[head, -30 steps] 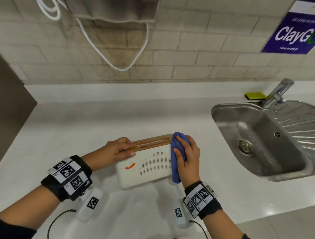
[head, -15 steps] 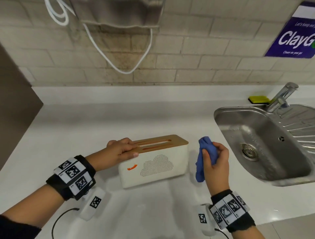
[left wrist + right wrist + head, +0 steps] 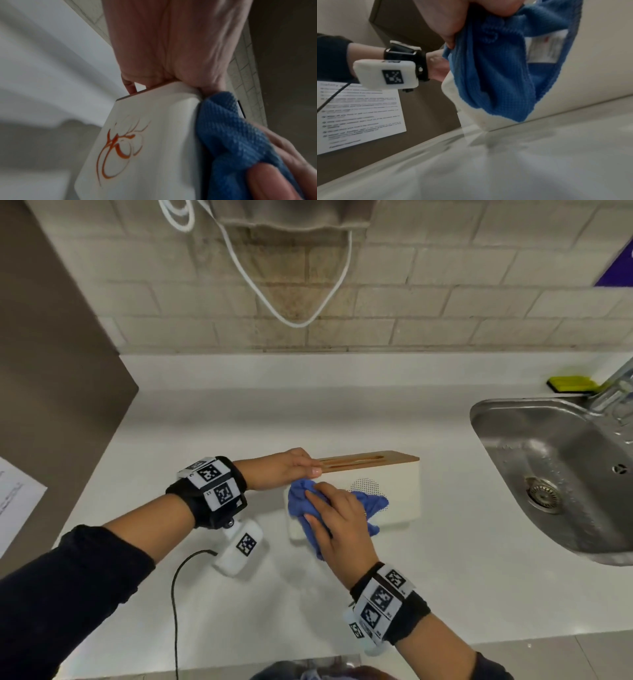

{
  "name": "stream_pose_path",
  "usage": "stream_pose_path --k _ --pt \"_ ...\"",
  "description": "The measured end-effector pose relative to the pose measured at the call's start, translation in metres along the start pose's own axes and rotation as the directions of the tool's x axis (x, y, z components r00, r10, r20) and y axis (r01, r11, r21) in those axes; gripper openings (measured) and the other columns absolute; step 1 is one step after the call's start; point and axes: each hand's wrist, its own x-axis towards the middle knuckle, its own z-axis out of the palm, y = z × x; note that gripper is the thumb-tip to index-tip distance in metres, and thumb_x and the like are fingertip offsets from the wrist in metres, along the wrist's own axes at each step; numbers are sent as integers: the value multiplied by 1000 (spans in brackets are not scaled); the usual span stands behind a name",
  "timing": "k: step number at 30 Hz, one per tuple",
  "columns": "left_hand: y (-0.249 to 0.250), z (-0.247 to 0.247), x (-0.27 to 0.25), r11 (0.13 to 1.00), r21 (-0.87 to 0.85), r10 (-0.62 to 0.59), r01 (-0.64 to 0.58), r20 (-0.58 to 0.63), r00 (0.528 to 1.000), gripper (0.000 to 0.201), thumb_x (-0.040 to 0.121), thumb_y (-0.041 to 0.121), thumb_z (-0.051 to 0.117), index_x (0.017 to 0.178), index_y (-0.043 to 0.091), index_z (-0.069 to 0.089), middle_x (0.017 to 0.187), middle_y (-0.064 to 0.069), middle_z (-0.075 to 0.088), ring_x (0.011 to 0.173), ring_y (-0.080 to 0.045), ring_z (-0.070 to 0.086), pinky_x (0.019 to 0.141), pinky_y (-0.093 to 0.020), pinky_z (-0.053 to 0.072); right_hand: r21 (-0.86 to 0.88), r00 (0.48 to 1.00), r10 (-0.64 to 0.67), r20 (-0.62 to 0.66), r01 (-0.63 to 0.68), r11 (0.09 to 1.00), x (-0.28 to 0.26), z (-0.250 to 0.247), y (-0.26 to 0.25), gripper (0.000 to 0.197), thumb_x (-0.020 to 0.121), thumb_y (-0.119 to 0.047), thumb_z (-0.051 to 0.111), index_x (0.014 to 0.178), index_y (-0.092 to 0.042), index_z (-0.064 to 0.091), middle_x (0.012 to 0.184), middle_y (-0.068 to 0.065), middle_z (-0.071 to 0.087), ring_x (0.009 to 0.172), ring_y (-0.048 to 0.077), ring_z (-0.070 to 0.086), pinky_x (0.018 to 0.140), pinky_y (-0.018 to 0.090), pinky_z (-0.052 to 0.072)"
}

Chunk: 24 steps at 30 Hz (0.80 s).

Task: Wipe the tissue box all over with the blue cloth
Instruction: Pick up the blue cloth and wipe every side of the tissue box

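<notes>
head view, tissue box (image 3: 394,494): white with a slotted wooden lid, standing on the white counter (image 3: 342,419) left of the steel sink (image 3: 548,453).
head view, left hand (image 3: 284,467): grips the left end of the lid, thumb on the near edge, fingers curled over the top.
head view, right hand (image 3: 337,515): laid over the blue cloth (image 3: 371,503), fingers curled into it, pressing it on the box's near face toward the left end; a loose flap covers part of the dotted cloud print.
head view, surroundings: green sponge (image 3: 572,383) on the ledge behind the sink, white cable (image 3: 294,321) looping down the brick wall.
left wrist view, left hand (image 3: 171,47): palm clasped on the lid's end, fingertips hooked over the far edge.
left wrist view, tissue box (image 3: 145,148): end face with an orange deer drawing; blue cloth (image 3: 231,135) against the adjoining face, right hand (image 3: 274,175) behind it.
right wrist view, right hand (image 3: 471,16): clutches the bunched blue cloth (image 3: 496,81), which hangs against the tissue box (image 3: 471,117); a white label shows in its folds.
right wrist view, surroundings: left hand (image 3: 436,67) at the box's far end, printed sheet (image 3: 359,115) on the brown panel.
</notes>
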Motion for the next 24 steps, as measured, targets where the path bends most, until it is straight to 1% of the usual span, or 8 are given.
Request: stream_pose_path --k 3,6,9,12,14,19,22,24 --pt "1 -2 1 999 44 16 -15 -13 1000 36 97 27 40 130 16 49 113 -5 43 112 -11 40 94 -12 25 -21 979 -187 81 189 982 5 12 -7 18 91 -16 54 107 -12 59 114 5 58 95 15 47 83 30 37" --pt "-2 -2 1 996 85 34 -35 15 999 36 96 31 42 127 18 52 110 -4 43 109 -13 43 96 -10 27 31 859 -344 378 360 932 4 14 -26 34 53 5 79 79 -13 65 81 7 68 75 15 50 70 26 33" --pt "-11 0 4 985 151 89 -85 -16 996 40 91 48 44 125 28 53 108 1 46 107 -12 48 108 -30 27 -48 789 -213 576 293 955 -1 -10 -29 41 40 0 60 69 -23 44 52 -3 46 49 18 42 61 27 29" --pt "-17 7 6 972 189 153 -140 -55 987 53 66 84 34 110 59 50 101 14 46 99 1 48 105 -31 26 -16 938 116 327 -117 993 -6 -69 -9 11 74 -38 44 82 -39 51 73 -12 62 67 9 56 68 28 44" --pt "-20 10 6 974 178 158 -143 -75 985 42 61 89 30 96 72 46 100 15 46 100 1 47 104 -32 25 167 939 343 -2 -338 926 -4 -109 2 13 83 -49 39 90 -50 50 89 -34 62 83 -8 58 71 6 41" --pt "-17 7 7 980 145 151 -137 -89 985 33 63 82 37 90 70 50 98 15 49 100 -2 49 100 -28 27 454 857 448 -254 -303 838 6 -130 6 29 85 -3 60 100 -26 47 94 -16 56 77 -12 59 65 7 47" --pt "-16 1 11 985 111 141 -131 -85 986 49 54 90 34 93 64 48 97 14 49 98 -6 50 99 -28 30 292 920 315 -232 -243 925 1 -105 2 32 72 15 59 97 -5 58 98 -5 55 82 -9 59 70 9 45" --pt "-18 -1 14 987 103 136 -126 -94 986 57 49 95 30 92 63 48 97 15 49 98 -7 50 102 -31 28 74 947 279 -162 -270 960 1 -80 5 46 74 14 60 108 -17 59 114 -9 43 84 0 56 67 9 43"
